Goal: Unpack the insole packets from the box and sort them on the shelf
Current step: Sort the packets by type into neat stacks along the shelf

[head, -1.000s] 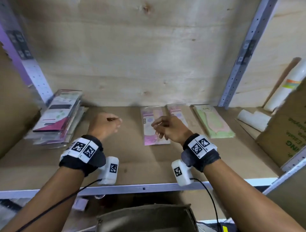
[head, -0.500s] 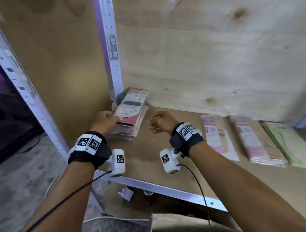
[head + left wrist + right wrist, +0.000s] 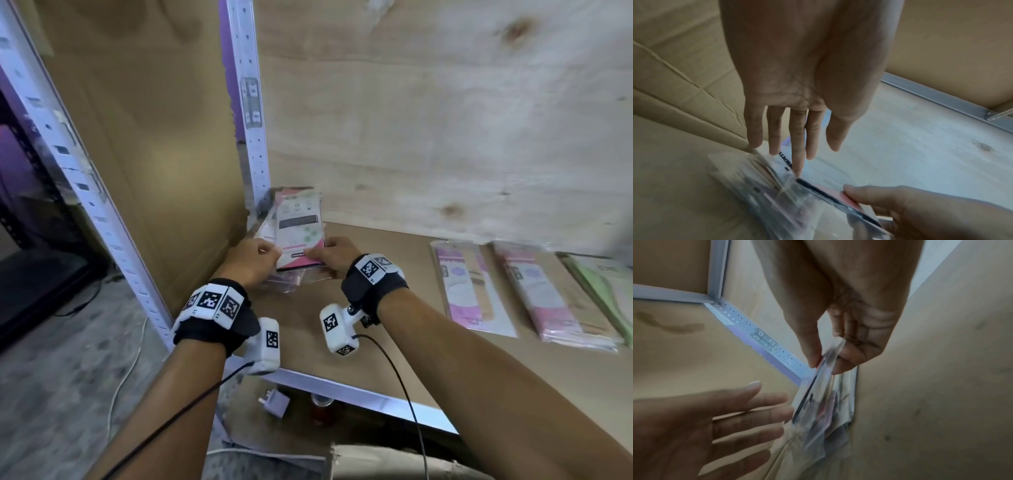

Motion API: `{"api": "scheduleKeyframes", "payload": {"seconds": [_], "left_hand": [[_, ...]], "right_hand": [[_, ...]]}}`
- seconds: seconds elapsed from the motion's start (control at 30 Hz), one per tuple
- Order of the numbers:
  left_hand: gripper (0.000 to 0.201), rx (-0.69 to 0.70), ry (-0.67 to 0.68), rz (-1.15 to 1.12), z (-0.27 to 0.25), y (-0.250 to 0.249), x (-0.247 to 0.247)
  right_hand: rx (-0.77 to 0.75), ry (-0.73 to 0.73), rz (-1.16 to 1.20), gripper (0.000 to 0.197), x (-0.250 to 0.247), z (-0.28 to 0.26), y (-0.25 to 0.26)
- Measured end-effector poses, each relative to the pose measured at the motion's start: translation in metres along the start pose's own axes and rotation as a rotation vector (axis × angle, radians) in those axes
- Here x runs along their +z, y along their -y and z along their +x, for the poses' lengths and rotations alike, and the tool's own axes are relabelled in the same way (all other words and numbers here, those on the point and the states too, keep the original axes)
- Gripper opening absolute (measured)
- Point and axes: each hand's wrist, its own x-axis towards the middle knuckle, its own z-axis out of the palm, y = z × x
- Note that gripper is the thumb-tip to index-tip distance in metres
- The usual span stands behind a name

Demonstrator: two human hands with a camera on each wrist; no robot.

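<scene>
A stack of insole packets, pink and white in clear sleeves, lies in the shelf's back left corner. My right hand pinches the near edge of the top packet between thumb and fingers and tilts it up. My left hand reaches to the stack's near left corner with straight fingers. In the left wrist view the left hand touches the packet corner with its middle fingertip. The right hand shows there at the lower right, on the packet's edge.
Two pink packets and a green packet lie side by side on the shelf board to the right. A perforated metal post and a cardboard side panel close the left. A cardboard box sits below the shelf rail.
Both hands have moved left from the middle of the shelf to the corner stack. The right hand has taken hold of the top packet; the left now touches the stack.
</scene>
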Motion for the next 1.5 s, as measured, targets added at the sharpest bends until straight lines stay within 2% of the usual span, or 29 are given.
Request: {"api": "scheduleKeyframes", "payload": {"seconds": [0.1, 0.17, 0.23, 0.27, 0.43, 0.53, 0.57, 0.6, 0.7, 0.77, 0.83, 0.9, 0.97, 1.03, 1.13, 1.23, 1.3, 1.4, 1.5], "left_hand": [[0.011, 0.002, -0.031, -0.003, 0.000, -0.006, 0.004], [0.013, -0.023, -0.022, -0.122, -0.002, -0.014, 0.009], [0.037, -0.099, 0.045, -0.363, -0.005, -0.024, 0.018], [0.046, -0.141, 0.093, -0.480, -0.008, -0.031, 0.023], [0.069, -0.168, 0.366, -1.019, -0.023, -0.068, 0.044], [0.107, -0.266, 0.456, -1.235, -0.026, -0.083, 0.056], [0.105, -0.276, 0.477, -1.265, -0.029, -0.088, 0.061], [0.094, -0.280, 0.478, -1.281, -0.032, -0.093, 0.068], [0.042, -0.278, 0.403, -1.256, -0.040, -0.102, 0.091], [0.026, -0.285, 0.402, -1.219, -0.045, -0.104, 0.103], [0.025, -0.288, 0.440, -1.191, -0.049, -0.106, 0.111], [0.028, -0.269, 0.487, -1.171, -0.055, -0.111, 0.116], [0.030, -0.228, 0.547, -1.156, -0.060, -0.117, 0.122], [0.033, -0.188, 0.604, -1.136, -0.064, -0.122, 0.129], [0.038, -0.173, 0.643, -1.122, -0.066, -0.128, 0.139], [0.045, -0.198, 0.634, -1.154, -0.062, -0.127, 0.141], [0.046, -0.206, 0.567, -1.100, -0.057, -0.125, 0.136], [0.045, -0.175, 0.529, -0.872, -0.054, -0.122, 0.129], [0.051, -0.112, 0.610, -0.636, -0.054, -0.118, 0.134]], "right_hand": [[-0.050, 0.001, -0.006, 0.012, -0.023, -0.009, -0.007], [-0.071, -0.002, -0.015, 0.011, -0.043, -0.021, -0.011], [-0.104, -0.005, -0.043, 0.028, -0.064, -0.035, -0.015], [-0.142, -0.015, -0.077, 0.030, -0.073, -0.045, -0.016], [-0.379, -0.075, -0.328, 0.007, -0.121, -0.098, -0.018], [-0.523, -0.166, -0.594, 0.020, -0.149, -0.122, -0.026], [-0.548, -0.194, -0.672, 0.027, -0.158, -0.130, -0.029], [-0.557, -0.210, -0.719, 0.032, -0.165, -0.137, -0.031], [-0.475, -0.149, -0.772, 0.040, -0.189, -0.152, -0.042], [-0.344, -0.066, -0.628, 0.049, -0.205, -0.161, -0.049], [-0.287, -0.053, -0.355, 0.049, -0.219, -0.167, -0.057], [-0.279, -0.189, -0.187, 0.041, -0.230, -0.167, -0.066], [-0.177, -0.321, -0.039, 0.045, -0.240, -0.165, -0.075], [-0.057, -0.277, 0.180, 0.050, -0.250, -0.163, -0.085], [-0.030, -0.175, 0.432, 0.046, -0.264, -0.162, -0.092], [-0.049, -0.232, 0.501, 0.043, -0.277, -0.162, -0.094], [-0.068, -0.235, 0.486, 0.046, -0.286, -0.163, -0.094], [-0.061, -0.190, 0.453, 0.051, -0.300, -0.168, -0.096], [-0.031, -0.155, 0.446, 0.051, -0.305, -0.169, -0.096]]}}
